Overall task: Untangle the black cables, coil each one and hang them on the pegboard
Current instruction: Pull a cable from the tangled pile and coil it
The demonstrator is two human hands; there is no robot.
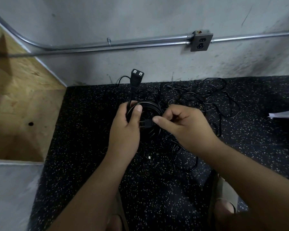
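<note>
In the head view we look down at a black speckled rubber floor (90, 147) running up to a grey concrete wall (140, 17). Our left hand (125, 124) holds a coiled black extension cord (148, 104) above the floor. Its grip is wrapped round the left side of the loops, with the thumb laid across them. From that grip the cord's socket end (137, 73) sticks up towards the wall, its two-slot face turned to us. Our right hand (185, 125) has a narrow grip, thumb and fingers pinching the cord just behind the two-prong plug (146, 124). The plug lies across the middle of the coil with its prongs pointing at the left palm. Behind and under the coil, a tangle of thin black cables (205, 97) sprawls on the floor, reaching to the right and up to the foot of the wall. A small white connector (149, 158) lies on the floor just below the hands. Two metal conduits (123, 44) run along the wall to a grey outlet box (201, 41). A plywood panel (15, 97) fills the left side. A sandalled foot (223, 197) shows at the bottom right.
</note>
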